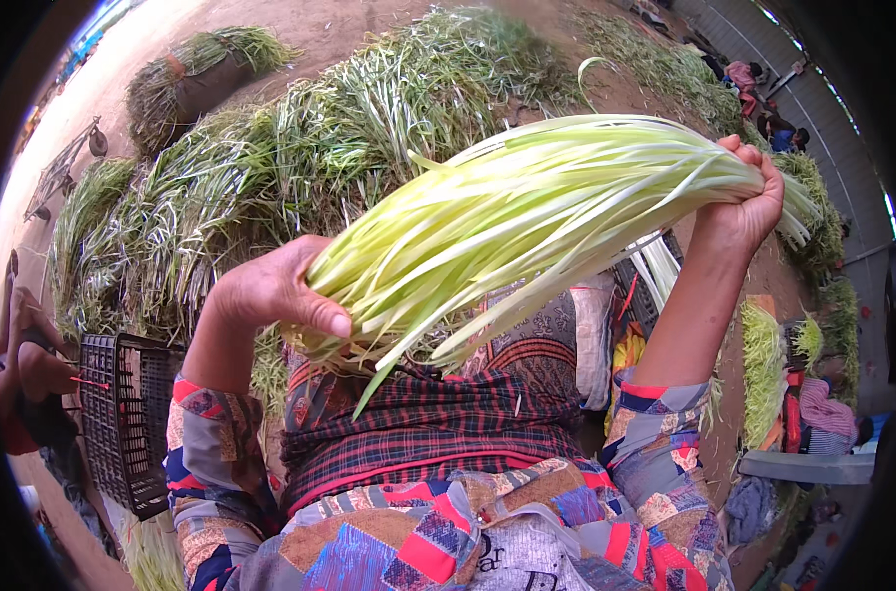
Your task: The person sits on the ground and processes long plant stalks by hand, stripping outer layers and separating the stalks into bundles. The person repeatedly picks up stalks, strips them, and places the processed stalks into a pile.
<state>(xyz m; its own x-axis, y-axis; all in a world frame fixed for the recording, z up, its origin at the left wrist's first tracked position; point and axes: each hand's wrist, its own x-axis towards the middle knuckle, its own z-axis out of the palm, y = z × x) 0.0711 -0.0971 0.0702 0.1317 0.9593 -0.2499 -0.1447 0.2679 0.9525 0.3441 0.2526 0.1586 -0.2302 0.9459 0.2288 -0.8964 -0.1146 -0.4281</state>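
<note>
A large bundle of pale yellow-green leafy stalks (pixel 522 221) is stretched between my two hands above my lap. My left hand (pixel 278 288) grips the bundle's end at the left, its thumb lying along the front. At the right, my right hand (pixel 747 181) is closed around the narrower end, and the stalk tips stick out beyond the fist. A few loose leaves hang down over the checked cloth (pixel 433 436) on my lap. The fingers of my left hand are partly hidden behind the stalks.
Long heaps of green stalks (pixel 389 111) lie ahead, with a tied bundle (pixel 211 77) behind. A black plastic crate (pixel 126 421) stands at my left, near another person's bare legs. White stalks (pixel 658 266) rest at the right. Farther right are cut yellow-green stalks (pixel 762 369) and seated people.
</note>
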